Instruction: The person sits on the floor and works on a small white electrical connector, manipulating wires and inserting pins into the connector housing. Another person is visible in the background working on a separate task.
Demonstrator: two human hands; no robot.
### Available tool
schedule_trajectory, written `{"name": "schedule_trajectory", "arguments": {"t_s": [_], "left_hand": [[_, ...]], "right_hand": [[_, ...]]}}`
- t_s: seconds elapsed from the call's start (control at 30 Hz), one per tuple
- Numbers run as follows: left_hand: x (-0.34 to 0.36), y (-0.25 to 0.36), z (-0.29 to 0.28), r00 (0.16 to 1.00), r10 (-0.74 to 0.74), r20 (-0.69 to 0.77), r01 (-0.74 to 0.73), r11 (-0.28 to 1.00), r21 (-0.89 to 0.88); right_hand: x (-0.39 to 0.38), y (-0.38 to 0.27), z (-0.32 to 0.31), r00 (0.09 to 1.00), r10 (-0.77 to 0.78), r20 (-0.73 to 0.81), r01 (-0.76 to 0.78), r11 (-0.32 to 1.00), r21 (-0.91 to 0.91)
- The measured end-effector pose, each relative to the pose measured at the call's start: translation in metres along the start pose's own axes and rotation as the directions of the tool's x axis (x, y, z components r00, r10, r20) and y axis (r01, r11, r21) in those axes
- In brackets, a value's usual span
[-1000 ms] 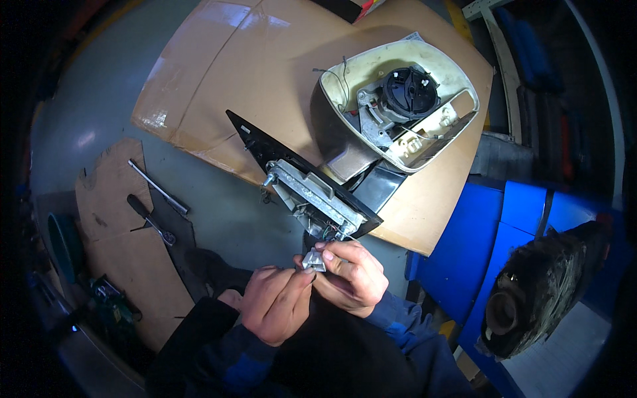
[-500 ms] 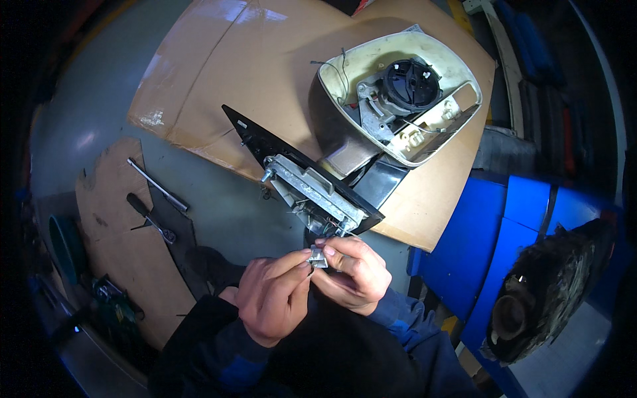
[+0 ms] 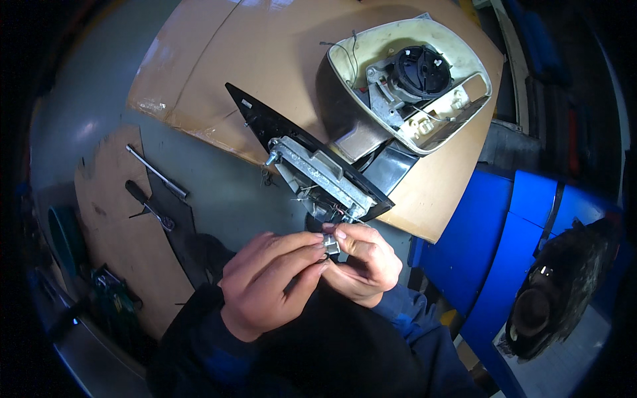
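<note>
Between both hands sits a small pale plastic wire connector (image 3: 331, 247), pinched by the fingertips. My left hand (image 3: 272, 282) is closed on it from the left, while my right hand (image 3: 366, 262) grips it from the right with thumb and fingers. Just beyond the fingers, thin wires (image 3: 340, 211) come out of the metal mounting bracket (image 3: 322, 174) on a black triangular base plate (image 3: 265, 126). That plate belongs to a car side mirror, whose housing (image 3: 335, 96) lies with its hollow side up and no glass in it. A round black motor unit (image 3: 423, 71) shows inside.
Cardboard (image 3: 279, 60) lies under the mirror. On the left, an extension bar (image 3: 158, 172) and a ratchet (image 3: 150, 204) rest on another cardboard piece (image 3: 116, 239). A green power tool (image 3: 114, 292) is at lower left. Blue panels (image 3: 464, 232) and a dirty black part (image 3: 554, 292) stand right.
The connector has shifted slightly up and right and turned in my fingers. My left hand's fingers now lie flatter across it. The whole view has moved a little.
</note>
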State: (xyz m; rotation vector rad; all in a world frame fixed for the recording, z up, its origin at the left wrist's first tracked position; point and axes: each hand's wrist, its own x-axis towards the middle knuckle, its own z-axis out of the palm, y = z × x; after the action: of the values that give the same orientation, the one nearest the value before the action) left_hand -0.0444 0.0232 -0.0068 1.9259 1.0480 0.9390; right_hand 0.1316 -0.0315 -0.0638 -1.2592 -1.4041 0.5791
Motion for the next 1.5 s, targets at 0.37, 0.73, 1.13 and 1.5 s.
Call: {"name": "schedule_trajectory", "arguments": {"t_s": [0.37, 0.73, 1.13, 1.5], "left_hand": [[0.018, -0.019, -0.020, 0.988, 0.028, 0.153, 0.000, 0.983, -0.184], [0.027, -0.027, -0.023, 0.981, 0.055, 0.187, -0.014, 0.977, -0.215], [0.024, -0.026, -0.019, 0.981, 0.082, 0.174, -0.043, 0.975, -0.219], [0.005, -0.011, -0.006, 0.979, 0.202, 0.033, -0.203, 0.978, 0.053]], "right_hand": [[-0.002, -0.003, -0.001, 1.000, 0.020, 0.008, -0.020, 1.000, -0.013], [-0.003, 0.004, 0.000, 1.000, -0.024, 0.010, 0.024, 1.000, -0.013], [-0.009, 0.005, 0.002, 0.999, -0.006, -0.033, 0.007, 0.999, 0.034], [-0.004, 0.007, -0.003, 0.995, -0.066, 0.068, 0.069, 0.996, -0.049]]}}
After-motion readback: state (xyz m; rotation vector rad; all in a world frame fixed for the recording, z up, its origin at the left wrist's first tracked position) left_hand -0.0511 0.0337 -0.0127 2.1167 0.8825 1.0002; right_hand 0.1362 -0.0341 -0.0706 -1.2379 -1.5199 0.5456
